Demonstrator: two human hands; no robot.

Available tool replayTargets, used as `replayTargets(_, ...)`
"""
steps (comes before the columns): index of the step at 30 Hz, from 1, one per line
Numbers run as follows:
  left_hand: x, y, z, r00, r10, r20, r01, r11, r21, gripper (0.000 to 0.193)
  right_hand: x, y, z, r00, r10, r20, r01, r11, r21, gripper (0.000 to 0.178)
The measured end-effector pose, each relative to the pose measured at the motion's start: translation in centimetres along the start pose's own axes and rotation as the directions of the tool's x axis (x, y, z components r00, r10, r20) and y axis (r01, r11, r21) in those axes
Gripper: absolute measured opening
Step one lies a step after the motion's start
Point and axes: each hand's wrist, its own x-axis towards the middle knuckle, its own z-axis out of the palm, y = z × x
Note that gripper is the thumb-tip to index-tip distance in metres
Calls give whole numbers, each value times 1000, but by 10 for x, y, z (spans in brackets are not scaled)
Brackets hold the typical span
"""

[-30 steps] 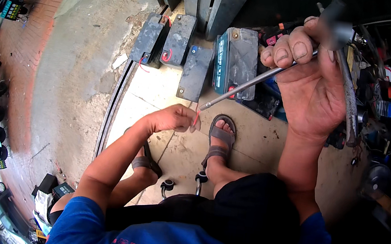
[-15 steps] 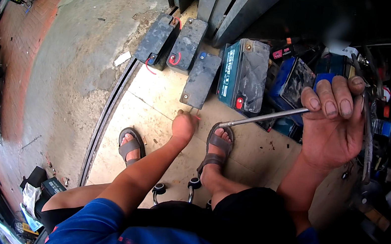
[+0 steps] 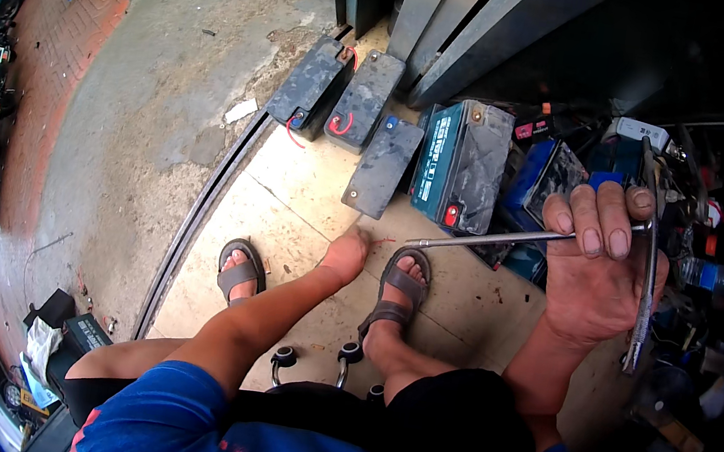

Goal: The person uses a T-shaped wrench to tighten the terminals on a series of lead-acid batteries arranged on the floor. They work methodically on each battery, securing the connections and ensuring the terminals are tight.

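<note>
My left hand (image 3: 346, 258) is closed low over the tiled floor, and a short red wire (image 3: 385, 240) pokes out of its fingers. Just beyond it lies a dusty grey battery (image 3: 383, 166), apart from the fingers. Raised at the right, my right hand (image 3: 601, 269) grips a metal socket wrench with a crosswise bar handle (image 3: 644, 303). The wrench's long shaft (image 3: 490, 238) points left, its tip appearing over the toes of my right sandal (image 3: 399, 291). Two more batteries (image 3: 308, 80) (image 3: 365, 97) with red wires stand behind the first.
A larger teal-sided battery (image 3: 473, 163) stands right of the grey ones, beside blue batteries (image 3: 544, 182) and heaped clutter. Metal door panels (image 3: 470, 47) rise behind. A floor track (image 3: 209, 195) divides tile from concrete. Stool legs (image 3: 345, 362) show between my legs.
My left hand has drawn back from the grey battery towards me, the red wire moving with it. My right hand has lowered with the wrench. The whole view has shifted slightly.
</note>
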Motion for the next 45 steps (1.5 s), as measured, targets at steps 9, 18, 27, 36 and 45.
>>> replayTargets(9,-35,-49,-75,900,306,309,-162,895,-415,21,5,5,6,997,27,-77,-19,995,100,38)
replayTargets(18,-82,-26,-226,743,456,491,-225,860,-457,13,15,28,26,983,-17,-182,45,988,148,36)
replayTargets(27,-68,-14,-259,799,579,-163,-529,547,-648,36,42,47,41,994,-69,-88,70,997,12,26)
replayTargets(36,-28,-18,-230,997,68,34,26,112,-993,26,86,77,57,992,-3,-125,-25,974,-225,25)
replayTargets(45,30,-49,-189,974,-112,199,169,-234,-957,32,92,141,46,989,35,-146,-72,964,-256,30)
